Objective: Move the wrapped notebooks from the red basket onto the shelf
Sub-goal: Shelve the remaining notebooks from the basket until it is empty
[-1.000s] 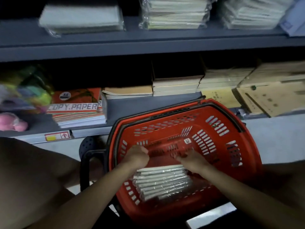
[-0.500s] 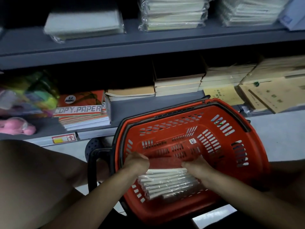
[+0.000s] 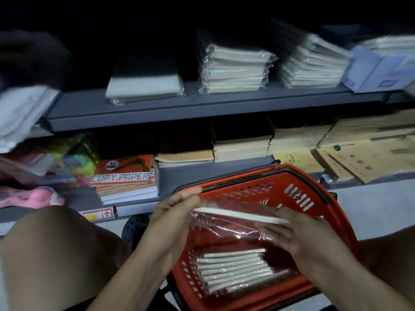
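A second ago both hands were down in the red plastic slotted basket [image 3: 298, 198], fingers at the far edge of the stack; now one clear-wrapped red-covered notebook [image 3: 238, 217] has been lifted clear of the pile and the view has tipped up toward the shelves. Nearest, the remaining stack of plastic-wrapped notebooks [image 3: 233, 269] lies flat on the basket floor, white page edges facing the camera, long axis running left to right. Above it the lifted notebook is held over the basket, its long axis also left to right, the right end slightly lower, the pale page edge toward the shelves. The left hand [image 3: 174, 207] pinches its left end with thumb on top; the right hand [image 3: 298, 236] grips the right end, fingers spread over the wrap. Beyond the basket, a lower grey metal shelf [image 3: 186, 176] carries an orange ream marked COPY PAPER [image 3: 124, 173] and tan notebook stacks [image 3: 242, 147]. Farther up, the upper grey metal shelf [image 3: 202, 106] holds wrapped white notebook stacks [image 3: 235, 70]
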The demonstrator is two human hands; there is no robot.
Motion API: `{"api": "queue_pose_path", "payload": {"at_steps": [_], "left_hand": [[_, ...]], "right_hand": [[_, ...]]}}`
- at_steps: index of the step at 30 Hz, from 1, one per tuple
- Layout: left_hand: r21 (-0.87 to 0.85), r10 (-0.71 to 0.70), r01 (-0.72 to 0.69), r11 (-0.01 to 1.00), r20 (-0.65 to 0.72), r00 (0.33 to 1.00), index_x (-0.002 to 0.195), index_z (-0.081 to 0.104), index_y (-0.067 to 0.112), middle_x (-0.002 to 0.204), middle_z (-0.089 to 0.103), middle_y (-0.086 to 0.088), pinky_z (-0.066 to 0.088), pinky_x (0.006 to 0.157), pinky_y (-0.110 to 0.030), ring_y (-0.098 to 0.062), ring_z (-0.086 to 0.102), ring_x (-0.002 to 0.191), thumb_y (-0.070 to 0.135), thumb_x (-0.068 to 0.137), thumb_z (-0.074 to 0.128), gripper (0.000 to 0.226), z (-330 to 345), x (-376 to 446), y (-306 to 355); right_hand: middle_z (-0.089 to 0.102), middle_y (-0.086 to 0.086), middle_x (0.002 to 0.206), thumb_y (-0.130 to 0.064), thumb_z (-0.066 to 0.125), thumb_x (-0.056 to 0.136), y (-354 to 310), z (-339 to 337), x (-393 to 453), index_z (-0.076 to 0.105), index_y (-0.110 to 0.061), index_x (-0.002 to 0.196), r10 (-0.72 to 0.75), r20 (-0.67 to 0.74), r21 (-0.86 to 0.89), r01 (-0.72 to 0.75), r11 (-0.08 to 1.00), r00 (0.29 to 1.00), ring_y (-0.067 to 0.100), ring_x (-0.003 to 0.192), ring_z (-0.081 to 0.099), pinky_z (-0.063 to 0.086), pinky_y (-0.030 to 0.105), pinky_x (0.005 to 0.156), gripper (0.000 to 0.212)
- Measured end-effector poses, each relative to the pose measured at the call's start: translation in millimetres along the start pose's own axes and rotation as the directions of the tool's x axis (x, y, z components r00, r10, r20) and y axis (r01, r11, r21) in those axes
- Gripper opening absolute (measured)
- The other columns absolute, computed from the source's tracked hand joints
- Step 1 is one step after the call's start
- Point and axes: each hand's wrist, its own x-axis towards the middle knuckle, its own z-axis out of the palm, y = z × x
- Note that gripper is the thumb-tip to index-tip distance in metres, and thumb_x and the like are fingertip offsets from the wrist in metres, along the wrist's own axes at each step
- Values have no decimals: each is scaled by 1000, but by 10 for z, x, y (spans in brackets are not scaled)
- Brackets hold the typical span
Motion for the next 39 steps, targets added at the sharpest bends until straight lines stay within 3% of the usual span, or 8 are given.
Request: {"api": "queue_pose_path", "payload": {"at_steps": [3, 7, 12, 16, 19, 23, 26, 39], "left_hand": [[-62, 83, -78, 995, 86, 993, 108, 76, 12, 119, 72, -17, 47, 106, -50, -32, 66, 117, 10, 90, 63, 22, -11, -183, 159], [-161, 262, -244, 956, 103, 960, 115, 71, 10, 113, 74, -10, 55, 87, -39, -23, 71, 106, 6, 76, 65, 39, 67, -332, 397], [-275, 309, -272, 922, 98, 946, 134, 58, 8, 128, 69, -10, 44, 108, -47, -28, 66, 119, 6, 70, 64, 64, 6, -306, 596], [-280, 297, -226, 933, 249, 922, 139, 54, 10, 134, 65, -15, 37, 114, -55, -35, 60, 126, -3, 78, 62, 64, -198, -276, 575], [-295, 333, -245, 923, 298, 894, 141, 53, 15, 140, 61, -10, 50, 102, -51, -33, 59, 128, 0, 83, 60, 61, -378, -249, 563], [-295, 362, -266, 918, 348, 865, 146, 48, 22, 144, 58, -5, 56, 93, -52, -34, 59, 128, -5, 95, 45, 57, -574, -183, 564], [-283, 386, -297, 912, 344, 856, 146, 49, 26, 147, 55, -3, 58, 89, -50, -33, 57, 129, -1, 98, 46, 55, -683, -94, 603], [-243, 462, -421, 874, 143, 875, 140, 54, 19, 136, 65, -5, 60, 71, -33, -27, 66, 116, 3, 97, 47, 47, -887, 483, 1274]], "right_hand": [[78, 17, 92, 0, 60, 93, -183, 26, -322, 71, 5, 94, -136, 21, -2, 136, 991, 990, 36, 82, 76, 57, 44, 75, 13], [78, 15, 94, -4, 68, 85, -336, 65, -476, 70, 1, 103, -296, 32, 64, 294, 954, 955, 38, 82, 76, 57, 44, 74, 19], [75, 14, 113, -7, 62, 91, -406, 256, -393, 66, -14, 125, -448, 154, 137, 430, 892, 881, 37, 105, 71, 51, 56, 97, 35], [75, 12, 115, -4, 58, 92, -400, 403, -252, 62, -17, 127, -485, 275, 145, 463, 874, 830, 35, 92, 74, 62, 45, 68, 38], [75, 9, 116, -5, 59, 91, -386, 509, -180, 59, -24, 130, -463, 380, 111, 457, 882, 801, 34, 77, 75, 60, 34, 49, 44], [76, 9, 111, -8, 62, 88, -408, 670, -78, 58, -25, 132, -475, 443, 35, 515, 856, 760, 37, 89, 74, 62, 39, 52, 47], [75, 4, 114, -14, 65, 86, -458, 814, 10, 59, -29, 130, -485, 489, -22, 566, 824, 725, 38, 77, 74, 62, 40, 57, 47], [75, -5, 112, -5, 57, 97, -701, 1679, 723, 61, -25, 128, -538, 512, -67, 655, 752, 670, 16, 98, 73, 62, 29, 69, 38]]}}
